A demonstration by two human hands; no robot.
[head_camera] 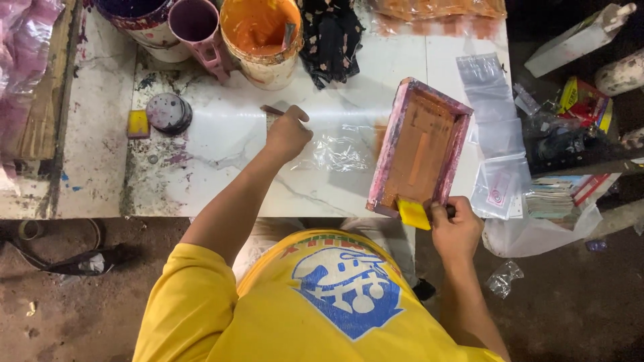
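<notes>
A wooden screen-printing frame [419, 144] with an orange-stained mesh is tilted up on the white table [221, 167]. My right hand [456, 224] grips the frame's near corner together with a yellow squeegee [414, 214]. My left hand [287, 133] is closed on the edge of a clear plastic bag [335, 153] that lies flat on the table just left of the frame. A small stick-like tool [272, 109] shows just beyond that hand.
An orange paint bucket [263, 37], a pink mug [198, 27] and a dark paint bucket [137, 17] stand at the table's far edge beside a dark cloth [332, 37]. Printed clear bags [496, 134] lie in a row at the right. A yellow block [138, 123] and round lid [168, 112] sit left.
</notes>
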